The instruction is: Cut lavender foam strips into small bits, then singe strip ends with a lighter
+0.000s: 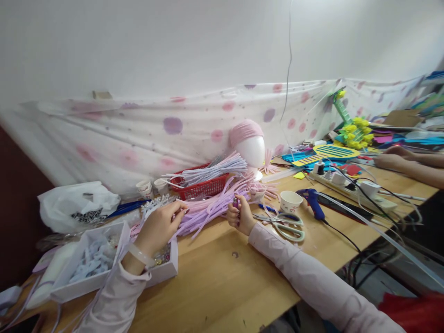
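My right hand (pixel 247 218) is wrapped round a small purple lighter (pixel 236 202), held upright just above the table. To its left, my left hand (pixel 157 235) is over the edge of a white box (pixel 169 272), thumb and fingers drawn together; whatever they pinch is too small to make out. A bundle of lilac pipe cleaners (pixel 203 216) lies behind and between both hands, with pink ones beside it. Scissors with pale handles (pixel 289 227) rest just right of my right hand.
A red basket (pixel 203 187) of pale stems and a head form (pixel 252 152) stand behind. At right are a paper cup (pixel 290 201), a blue glue gun (pixel 313 204) and a corded power strip (pixel 350 192). Another person's hand (pixel 390 161) works far right. A plastic bag (pixel 78 203) lies left.
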A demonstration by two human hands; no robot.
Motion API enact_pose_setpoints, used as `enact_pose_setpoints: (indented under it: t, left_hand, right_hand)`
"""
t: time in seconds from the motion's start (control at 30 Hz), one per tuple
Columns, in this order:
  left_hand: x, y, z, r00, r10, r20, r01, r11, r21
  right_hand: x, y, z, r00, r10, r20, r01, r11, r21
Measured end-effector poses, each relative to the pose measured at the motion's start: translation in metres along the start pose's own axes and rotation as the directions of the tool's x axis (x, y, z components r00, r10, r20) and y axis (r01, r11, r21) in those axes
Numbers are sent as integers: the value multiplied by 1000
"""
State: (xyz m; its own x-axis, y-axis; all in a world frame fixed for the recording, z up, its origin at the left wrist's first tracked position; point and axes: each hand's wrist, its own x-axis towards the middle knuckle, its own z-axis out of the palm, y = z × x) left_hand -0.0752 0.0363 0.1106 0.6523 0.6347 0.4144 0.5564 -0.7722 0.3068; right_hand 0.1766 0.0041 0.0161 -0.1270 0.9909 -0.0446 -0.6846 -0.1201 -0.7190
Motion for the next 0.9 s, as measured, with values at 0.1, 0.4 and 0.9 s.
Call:
enact_pose_setpoints:
  t: [0.1,0.4,0.9]
  left_hand:
    - [0,-1,-2,1000,3,-23,-3,1000,4]
    - [0,-3,2,998,6,65,-6,1000,7]
    - [3,-8,5,986,8,166,-8,1000,-1]
  right_hand:
    - [0,-1,0,1000,-9,-29,10,1000,27]
    - [-3,-2,11,968,-228,-104,222,973,-66]
    - [-3,0,19,946,-298,-130,259,932,-253]
